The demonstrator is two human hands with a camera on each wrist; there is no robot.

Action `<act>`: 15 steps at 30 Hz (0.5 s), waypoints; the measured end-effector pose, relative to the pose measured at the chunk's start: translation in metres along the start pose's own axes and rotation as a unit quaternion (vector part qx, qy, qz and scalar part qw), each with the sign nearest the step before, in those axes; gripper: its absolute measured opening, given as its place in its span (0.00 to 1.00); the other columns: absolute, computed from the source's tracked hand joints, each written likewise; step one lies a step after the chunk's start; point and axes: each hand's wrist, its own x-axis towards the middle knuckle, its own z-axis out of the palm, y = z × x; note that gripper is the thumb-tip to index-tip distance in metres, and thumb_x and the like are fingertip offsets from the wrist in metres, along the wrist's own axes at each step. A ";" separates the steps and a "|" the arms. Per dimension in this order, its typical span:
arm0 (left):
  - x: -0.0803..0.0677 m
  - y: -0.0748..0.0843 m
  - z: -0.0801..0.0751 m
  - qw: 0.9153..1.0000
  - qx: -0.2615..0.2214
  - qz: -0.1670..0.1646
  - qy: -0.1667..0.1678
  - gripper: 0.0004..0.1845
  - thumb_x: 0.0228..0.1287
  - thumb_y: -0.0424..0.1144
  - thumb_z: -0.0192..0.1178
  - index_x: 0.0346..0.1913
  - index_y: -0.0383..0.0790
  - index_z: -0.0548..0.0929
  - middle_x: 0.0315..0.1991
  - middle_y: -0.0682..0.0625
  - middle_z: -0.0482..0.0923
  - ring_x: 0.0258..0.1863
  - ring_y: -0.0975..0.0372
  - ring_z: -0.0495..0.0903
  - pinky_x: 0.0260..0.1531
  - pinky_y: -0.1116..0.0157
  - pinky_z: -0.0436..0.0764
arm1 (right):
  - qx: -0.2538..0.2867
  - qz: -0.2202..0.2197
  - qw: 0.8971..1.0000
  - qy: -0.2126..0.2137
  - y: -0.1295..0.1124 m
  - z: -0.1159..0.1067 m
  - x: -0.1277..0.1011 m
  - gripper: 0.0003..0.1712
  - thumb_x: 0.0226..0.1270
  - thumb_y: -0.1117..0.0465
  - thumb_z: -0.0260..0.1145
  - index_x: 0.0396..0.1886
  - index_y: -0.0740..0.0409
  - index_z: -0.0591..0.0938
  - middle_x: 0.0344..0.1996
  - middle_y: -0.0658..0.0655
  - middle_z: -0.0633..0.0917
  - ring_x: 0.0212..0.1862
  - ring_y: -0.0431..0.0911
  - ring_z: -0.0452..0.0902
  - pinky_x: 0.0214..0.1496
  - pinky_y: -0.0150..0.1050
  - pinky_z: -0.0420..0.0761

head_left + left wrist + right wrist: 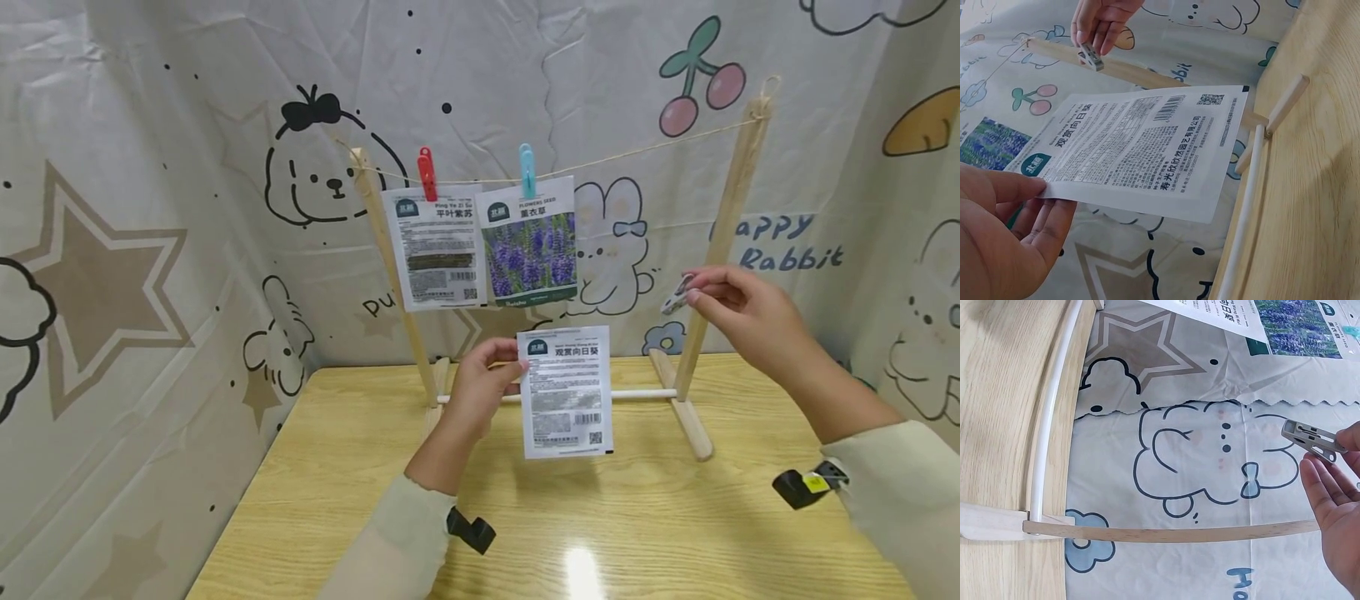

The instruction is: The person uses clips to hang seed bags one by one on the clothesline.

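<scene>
My left hand (483, 387) pinches the upper left edge of a white seed packet (567, 400), held upright above the table with its printed back towards me. Between thumb and fingers of my right hand (753, 317) is a grey clothespin (1311, 439), held near the right post. Behind, a string (637, 155) carries two more packets. The left one, a white printed packet (435, 242), hangs from a red clothespin (427, 173); beside it a lavender seed packet (531, 250) hangs from a light blue clothespin (527, 171).
The string runs between a left wooden post (390, 267) and a right wooden post (723, 233). A white rod (645, 394) joins them low down, above the wood-grain table (337, 500). A patterned cloth (225, 100) hangs close behind.
</scene>
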 end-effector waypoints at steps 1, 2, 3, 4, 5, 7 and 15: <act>0.000 0.000 0.001 1.000 0.000 -0.001 0.001 0.11 0.67 0.27 0.62 0.50 0.34 0.82 0.44 0.46 0.80 0.37 0.61 0.82 0.38 0.63 0.86 | 0.000 -0.003 1.000 0.002 -0.001 -0.001 0.001 0.16 0.77 0.52 0.60 0.53 0.59 0.79 0.63 0.56 0.78 0.46 0.20 0.73 0.46 0.11 0.72; 0.000 0.001 0.002 1.000 0.001 -0.001 0.001 0.11 0.67 0.27 0.63 0.50 0.34 0.82 0.44 0.45 0.80 0.37 0.60 0.82 0.38 0.63 0.86 | 0.000 -0.006 1.000 0.004 -0.001 -0.001 0.001 0.16 0.77 0.52 0.60 0.53 0.59 0.79 0.62 0.56 0.78 0.45 0.21 0.74 0.46 0.11 0.72; 0.001 0.001 0.002 1.000 0.001 -0.003 0.002 0.11 0.67 0.27 0.63 0.50 0.34 0.83 0.44 0.46 0.80 0.37 0.60 0.82 0.37 0.64 0.86 | -0.001 -0.008 1.000 0.006 -0.001 -0.002 0.002 0.16 0.77 0.52 0.60 0.53 0.59 0.79 0.62 0.56 0.78 0.45 0.21 0.74 0.46 0.11 0.72; 0.001 0.002 0.003 1.000 0.002 -0.004 0.003 0.10 0.67 0.27 0.63 0.50 0.35 0.83 0.44 0.46 0.80 0.37 0.60 0.82 0.36 0.65 0.86 | -0.001 -0.010 1.000 0.009 -0.002 -0.002 0.003 0.15 0.77 0.53 0.60 0.53 0.59 0.79 0.62 0.56 0.78 0.45 0.21 0.74 0.46 0.11 0.72; 0.001 0.002 0.004 1.000 0.003 -0.006 0.004 0.10 0.67 0.27 0.63 0.50 0.35 0.83 0.43 0.47 0.80 0.37 0.60 0.82 0.36 0.65 0.85 | 0.000 -0.013 1.000 0.010 -0.003 -0.003 0.003 0.15 0.77 0.53 0.60 0.53 0.59 0.79 0.62 0.56 0.78 0.45 0.21 0.74 0.46 0.11 0.72; 0.002 0.003 0.004 1.000 0.008 -0.006 0.006 0.10 0.67 0.28 0.63 0.50 0.36 0.83 0.43 0.47 0.79 0.38 0.60 0.81 0.36 0.66 0.85 | -0.001 -0.014 1.000 0.011 -0.004 -0.005 0.005 0.15 0.77 0.53 0.60 0.53 0.59 0.79 0.62 0.56 0.78 0.46 0.21 0.74 0.46 0.11 0.71; 0.005 0.008 0.008 1.000 0.016 -0.002 0.007 0.11 0.67 0.29 0.63 0.51 0.37 0.82 0.44 0.48 0.79 0.43 0.60 0.80 0.38 0.65 0.85 | -0.008 -0.015 1.000 0.005 -0.010 -0.011 0.012 0.17 0.77 0.51 0.60 0.53 0.59 0.79 0.63 0.57 0.78 0.46 0.22 0.73 0.46 0.11 0.70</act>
